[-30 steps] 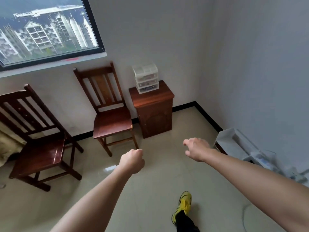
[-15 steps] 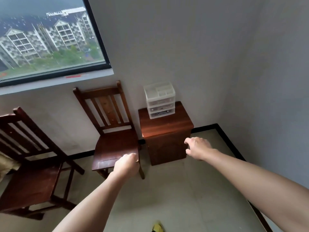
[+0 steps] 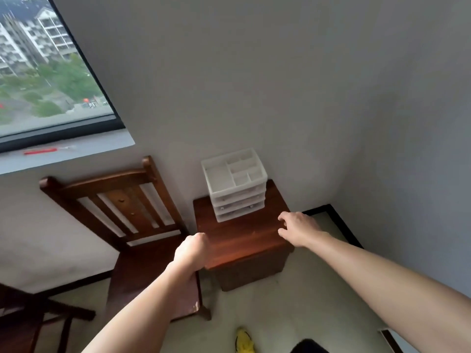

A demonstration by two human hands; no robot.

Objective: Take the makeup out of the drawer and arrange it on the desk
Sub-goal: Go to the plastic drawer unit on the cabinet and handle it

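1. The white plastic drawer unit [image 3: 237, 197] is seen at the back of the small dark wooden bench [image 3: 244, 245]. It is set against the wall near the corner of the room.
2. Three drawers are stacked under an open top tray that is divided into compartments. All three drawers are pushed in flush.
3. The drawer fronts are cloudy, so what is kept inside cannot be made out from here.
4. The left hand [image 3: 192, 250] is held out over the front left corner of the bench. Its fingers [image 3: 200, 236] are curled into a fist and nothing is gripped.
5. The right hand [image 3: 298, 229] is held over the right side of the bench, near the drawer unit but apart from it. Its fingers [image 3: 283, 217] are loosely bent, the thumb is spread away from them, and nothing is held.
6. A wooden slat-back chair [image 3: 122, 202] is placed just beside the bench on the left. Its seat is partly hidden by the left forearm.
7. Part of a second dark chair [image 3: 23, 317] is caught at the lower left edge.
8. A window [image 3: 46, 72] is seen at upper left, with apartment blocks and trees beyond it. A red object [image 3: 40, 151] is laid on the sill.
9. A yellow shoe [image 3: 243, 341] is planted on the pale floor at the bottom of the view.
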